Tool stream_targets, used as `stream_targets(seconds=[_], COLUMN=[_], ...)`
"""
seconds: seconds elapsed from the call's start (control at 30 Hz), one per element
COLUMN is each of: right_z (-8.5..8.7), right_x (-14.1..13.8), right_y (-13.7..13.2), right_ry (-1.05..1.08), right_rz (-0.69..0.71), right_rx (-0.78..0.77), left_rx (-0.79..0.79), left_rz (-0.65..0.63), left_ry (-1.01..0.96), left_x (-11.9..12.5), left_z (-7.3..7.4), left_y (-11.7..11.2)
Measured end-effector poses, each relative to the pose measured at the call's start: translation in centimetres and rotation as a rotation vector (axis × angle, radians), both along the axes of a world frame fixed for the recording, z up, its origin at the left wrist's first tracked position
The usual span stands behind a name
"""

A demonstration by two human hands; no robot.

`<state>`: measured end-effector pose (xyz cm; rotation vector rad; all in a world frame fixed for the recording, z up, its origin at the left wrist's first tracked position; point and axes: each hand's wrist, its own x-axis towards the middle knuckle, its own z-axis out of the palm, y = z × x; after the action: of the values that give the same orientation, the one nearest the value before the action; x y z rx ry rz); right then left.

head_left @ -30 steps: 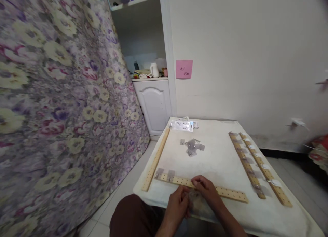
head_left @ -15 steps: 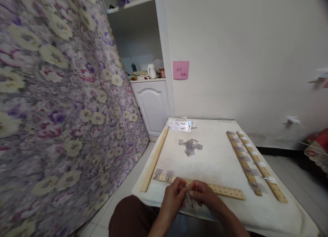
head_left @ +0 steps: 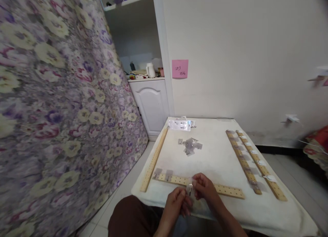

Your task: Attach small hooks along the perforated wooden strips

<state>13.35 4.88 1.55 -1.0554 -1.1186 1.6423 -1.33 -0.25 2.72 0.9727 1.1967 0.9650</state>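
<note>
Small clear packet (head_left: 190, 189) with shiny piece in it pinched at the fingertips of the right hand (head_left: 205, 190); right grip closed down on it, right hand nearer. Left hand (head_left: 176, 203) placed just left of packet, its fingers loosely curled; whether anything is held in left grip cannot be told. Packet held above near side of bench (head_left: 212, 155), just on the wearer's side of the perforated wooden strip (head_left: 228, 191), whose long axis is laid left to right. Packet's own axis unclear. Pink note (head_left: 180, 69): "293" or "243", lower line unclear. Blister pack (head_left: 176, 125) print not readable.
</note>
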Motion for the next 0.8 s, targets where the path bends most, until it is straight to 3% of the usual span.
stream_targets(seconds=[0.37,0.63,0.8], right_z=[-0.8,-0.1,-0.4], right_x=[0.6,0.2,-1.3], right_y=[0.2,2.9,4.6], right_ry=[-0.189,-0.514,-0.686], right_rz=[0.057,0.086,0.099], right_rx=[0.135,0.364,0.424], left_rx=[-0.067,-0.061,-0.092], left_rz=[0.097,0.225,0.313], left_ry=[-0.053,-0.038,-0.035], left_x=[0.9,0.8,0.4], left_z=[-1.5,-2.5,-3.0], left_y=[-0.1,1.2,2.3])
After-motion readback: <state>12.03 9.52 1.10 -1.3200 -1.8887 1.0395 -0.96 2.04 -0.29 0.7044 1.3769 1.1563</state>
